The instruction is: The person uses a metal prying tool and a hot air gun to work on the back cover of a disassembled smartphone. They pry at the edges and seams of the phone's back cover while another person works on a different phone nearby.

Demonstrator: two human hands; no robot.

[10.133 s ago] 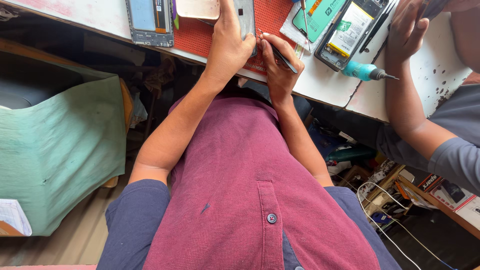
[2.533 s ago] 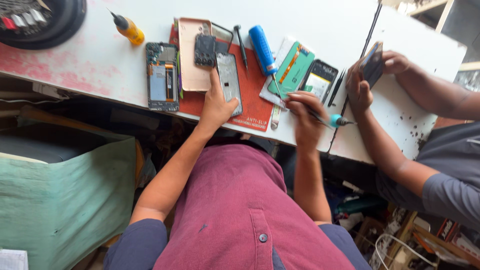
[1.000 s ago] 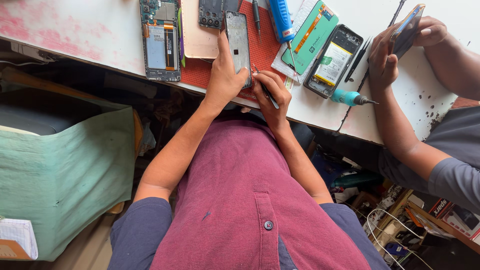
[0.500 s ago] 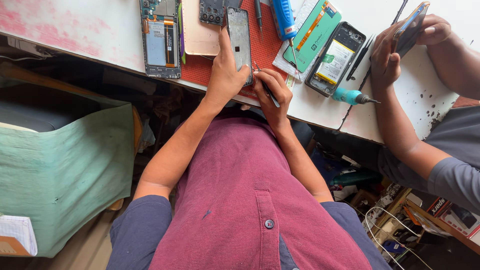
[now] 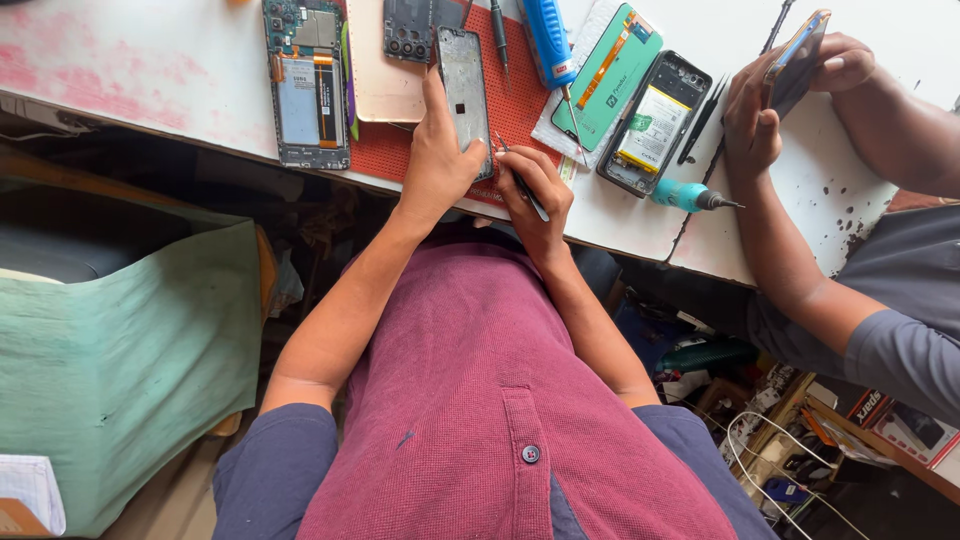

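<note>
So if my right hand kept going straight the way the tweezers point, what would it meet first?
Likely the grey phone frame that your left hand steadies on the red mat; the right hand aims its tweezers at the frame's lower edge. Depth is uncertain.

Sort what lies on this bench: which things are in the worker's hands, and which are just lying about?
In hand:
left hand on phone frame
right hand holding tweezers

Lying about:
opened phone
blue screwdriver
green screen panel
teal driver
</note>
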